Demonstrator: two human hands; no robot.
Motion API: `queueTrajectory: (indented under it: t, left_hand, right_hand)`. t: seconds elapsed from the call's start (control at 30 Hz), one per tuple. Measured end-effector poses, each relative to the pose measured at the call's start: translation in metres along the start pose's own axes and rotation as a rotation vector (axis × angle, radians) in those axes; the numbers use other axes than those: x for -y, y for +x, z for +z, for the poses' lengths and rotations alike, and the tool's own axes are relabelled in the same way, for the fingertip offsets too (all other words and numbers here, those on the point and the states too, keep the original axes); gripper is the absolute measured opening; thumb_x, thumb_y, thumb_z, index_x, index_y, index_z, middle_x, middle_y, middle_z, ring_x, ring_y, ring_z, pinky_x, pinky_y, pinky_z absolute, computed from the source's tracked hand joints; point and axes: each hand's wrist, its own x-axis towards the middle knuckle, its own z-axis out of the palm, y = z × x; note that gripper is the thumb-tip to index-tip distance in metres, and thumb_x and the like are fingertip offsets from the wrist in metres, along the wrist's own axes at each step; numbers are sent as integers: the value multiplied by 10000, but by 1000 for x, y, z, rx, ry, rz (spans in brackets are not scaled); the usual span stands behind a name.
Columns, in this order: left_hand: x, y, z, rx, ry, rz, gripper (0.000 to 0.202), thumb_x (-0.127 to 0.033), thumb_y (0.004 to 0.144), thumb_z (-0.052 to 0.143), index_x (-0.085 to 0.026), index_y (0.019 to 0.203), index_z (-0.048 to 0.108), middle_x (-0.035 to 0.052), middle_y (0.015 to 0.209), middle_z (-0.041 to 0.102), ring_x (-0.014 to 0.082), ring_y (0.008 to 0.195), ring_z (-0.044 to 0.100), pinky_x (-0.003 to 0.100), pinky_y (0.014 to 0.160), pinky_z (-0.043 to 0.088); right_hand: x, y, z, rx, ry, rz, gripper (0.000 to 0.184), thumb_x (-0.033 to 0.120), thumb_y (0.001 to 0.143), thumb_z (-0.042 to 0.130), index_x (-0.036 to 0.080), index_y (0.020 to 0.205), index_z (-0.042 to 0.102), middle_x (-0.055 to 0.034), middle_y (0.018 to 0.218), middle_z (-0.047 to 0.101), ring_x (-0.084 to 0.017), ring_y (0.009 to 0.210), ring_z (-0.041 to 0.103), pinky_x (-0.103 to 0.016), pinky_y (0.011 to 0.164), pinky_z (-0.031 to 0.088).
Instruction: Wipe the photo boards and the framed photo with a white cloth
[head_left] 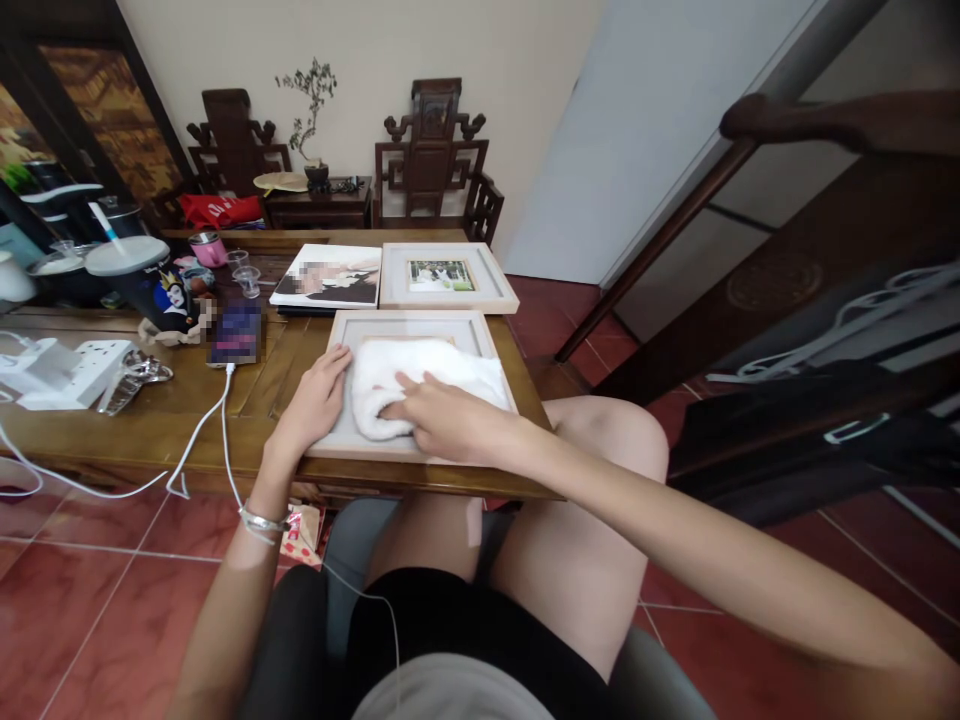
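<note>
A light-wood picture frame (330, 445) lies flat at the table's near edge. Spread over much of its face is a white cloth (465, 370), which hides most of what the frame contains. My right hand (435, 415) presses on the cloth, its fingers bent into the folds near the lower left. On the frame's left border rests my left hand (319, 390), fingers stretched out and holding nothing. Just behind lie a second picture frame (491, 290) with a small photo in it and a photo album or print (330, 290) with a blurred cover.
On the wooden table (262, 400), to the left, are a charging phone (235, 335), a dark tumbler (161, 295), a pink cup (208, 250) and a white power strip (82, 370). White cables trail over the front edge. Carved chairs (435, 150) stand behind.
</note>
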Motion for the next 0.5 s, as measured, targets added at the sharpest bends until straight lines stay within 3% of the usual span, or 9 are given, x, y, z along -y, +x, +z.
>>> queueTrajectory:
  t: [0.07,0.23,0.37,0.5]
  left_hand:
    - [-3,0,-1,-19,-36,-13,476,-330,982,311,-132,1374,493,133,1494,439,229,1410,368,442,1192,251]
    - [-12,-1,-4,-19,-125,-67,612,-478,1002,248,-137,1510,266,118,1599,221,214,1481,175,411,1217,136]
    - [-16,-1,-7,0,-179,-98,663,-551,992,210,-175,1538,191,81,1614,174,209,1487,128,398,1219,104]
    - [-17,-1,-9,1,-227,-91,711,-600,977,180,-167,1540,188,82,1613,172,220,1485,138,393,1218,100]
  right_hand:
    - [-11,19,8,-104,-80,15,568,-16,784,427,146,1303,592,-153,1415,527,-344,1385,342,-531,1059,317]
    - [-39,75,10,-276,-246,91,417,53,856,451,80,1232,628,-167,1480,448,-405,1403,271,-612,1110,188]
    - [-37,96,9,-268,-292,70,378,56,876,433,73,1181,655,-186,1424,497,-418,1352,350,-579,1064,296]
    - [-14,77,11,-223,-301,-45,368,43,881,403,80,1123,677,-182,1325,575,-377,1257,456,-557,1021,352]
